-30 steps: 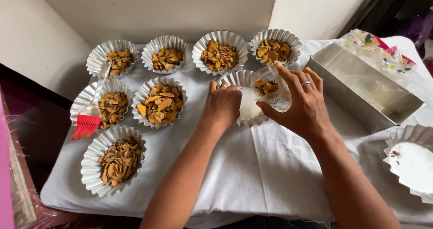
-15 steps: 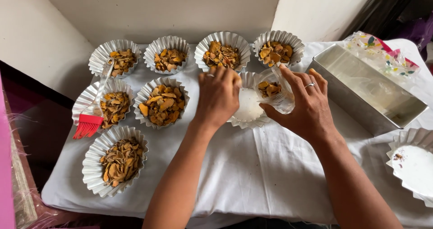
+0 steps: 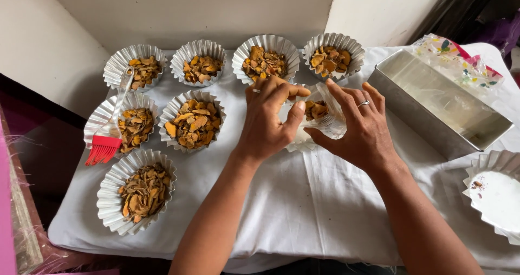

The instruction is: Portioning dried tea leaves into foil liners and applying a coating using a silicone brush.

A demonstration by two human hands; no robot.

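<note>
Since a moment ago, the left hand (image 3: 265,120) has come off the tin and now pinches the clear bag (image 3: 324,111) of orange chips, which the right hand (image 3: 360,131) holds over an empty foil tin (image 3: 299,140). Thin, soft and slippery, the bag is best held at its rim.

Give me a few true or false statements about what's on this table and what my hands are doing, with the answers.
1. The right hand holds a clear plastic bag with orange-brown chips in it. True.
2. The red brush lies in the rectangular metal pan. False: it rests on a fluted tin at the left.
3. Four filled fluted tins stand in the back row. True.
4. The left hand rests flat on the white cloth. False: it is raised at the bag's mouth.
</note>
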